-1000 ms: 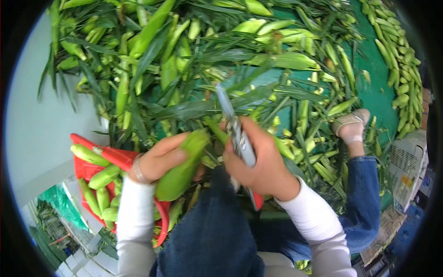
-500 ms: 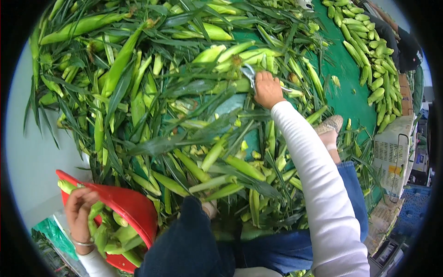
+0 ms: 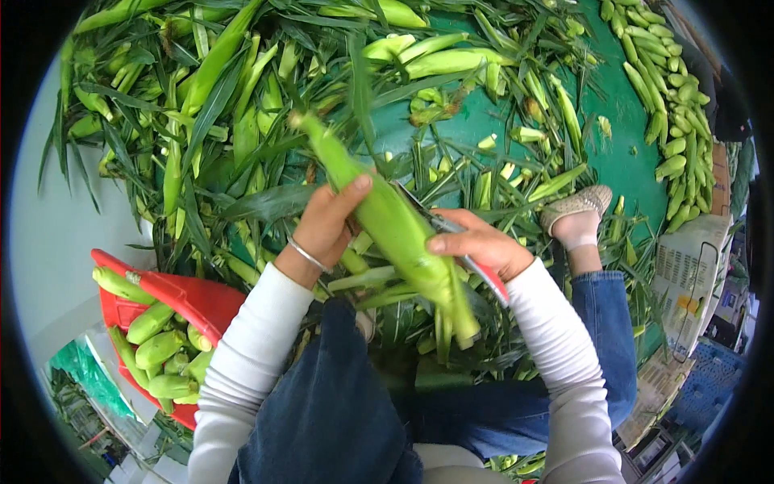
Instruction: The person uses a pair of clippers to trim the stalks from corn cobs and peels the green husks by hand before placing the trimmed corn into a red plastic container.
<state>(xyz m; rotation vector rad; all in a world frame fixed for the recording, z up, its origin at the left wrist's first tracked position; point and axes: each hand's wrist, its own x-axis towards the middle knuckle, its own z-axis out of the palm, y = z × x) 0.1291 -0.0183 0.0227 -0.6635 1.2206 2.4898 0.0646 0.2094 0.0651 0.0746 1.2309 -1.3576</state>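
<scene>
A long green ear of corn in its husk [image 3: 391,222] slants across the middle, its slim tip up to the left and its stalk end down to the right. My left hand [image 3: 322,222] is closed around its left side, thumb on top. My right hand [image 3: 476,242] grips a knife [image 3: 486,278] with a reddish handle. Its metal blade runs along the ear's right side, partly hidden behind it. My right thumb presses on the husk. At lower left, a red basket [image 3: 193,302] holds several trimmed ears [image 3: 161,347].
Corn ears and leaves [image 3: 234,121] are heaped over the green floor [image 3: 621,153], with cut bits of husk around my foot [image 3: 576,214]. A long pile of trimmed ears [image 3: 677,121] lies at far right. A pale plastic crate [image 3: 685,274] stands below it.
My left hand has left the red basket and now holds an ear in the middle. My right hand has drawn back from the heap with the knife to that ear.
</scene>
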